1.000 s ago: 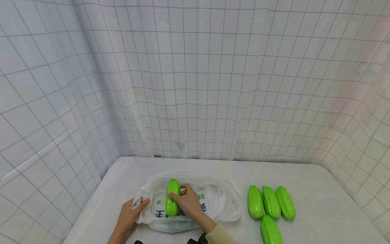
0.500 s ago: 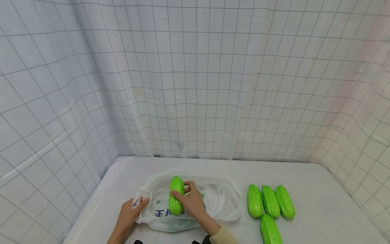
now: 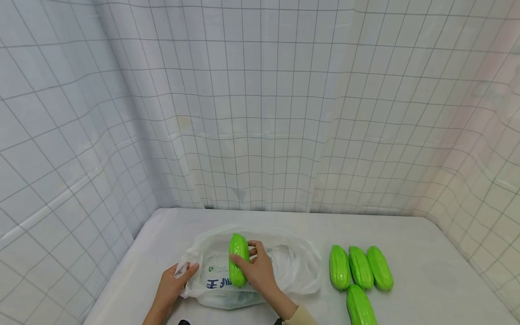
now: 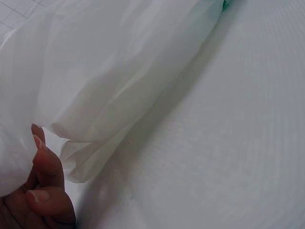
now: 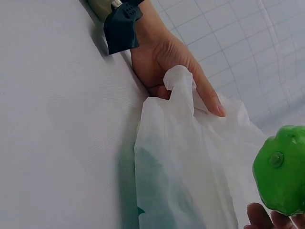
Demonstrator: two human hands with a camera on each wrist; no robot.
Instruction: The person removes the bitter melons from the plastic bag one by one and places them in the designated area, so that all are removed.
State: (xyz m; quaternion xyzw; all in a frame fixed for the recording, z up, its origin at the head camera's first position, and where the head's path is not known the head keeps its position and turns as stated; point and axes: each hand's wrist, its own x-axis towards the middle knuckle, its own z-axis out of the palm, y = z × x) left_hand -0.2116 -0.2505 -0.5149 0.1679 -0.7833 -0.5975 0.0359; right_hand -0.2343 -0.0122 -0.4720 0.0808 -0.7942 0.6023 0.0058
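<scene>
My right hand (image 3: 260, 271) grips a shiny bright green, cucumber-shaped vegetable (image 3: 238, 259) between thumb and fingers. It is held lengthwise over the open mouth of a white plastic bag (image 3: 300, 273) with blue print. In the right wrist view, the rounded end of the green vegetable (image 5: 281, 167) shows a small stem mark, with right fingertips (image 5: 259, 217) just below it. My left hand (image 3: 171, 284) pinches the bag's left edge. The left wrist view shows those left fingers (image 4: 47, 167) at the thin, creased plastic (image 4: 95, 86).
Three similar green vegetables (image 3: 360, 268) lie side by side on the white table (image 3: 438, 280), right of the bag. One more (image 3: 360, 307) lies nearer the front edge. A white curtain with a dark grid (image 3: 260, 113) stands behind and along both sides.
My right hand has shifted slightly right with the green vegetable, which now tilts a little the other way. My left hand stays at the bag's edge.
</scene>
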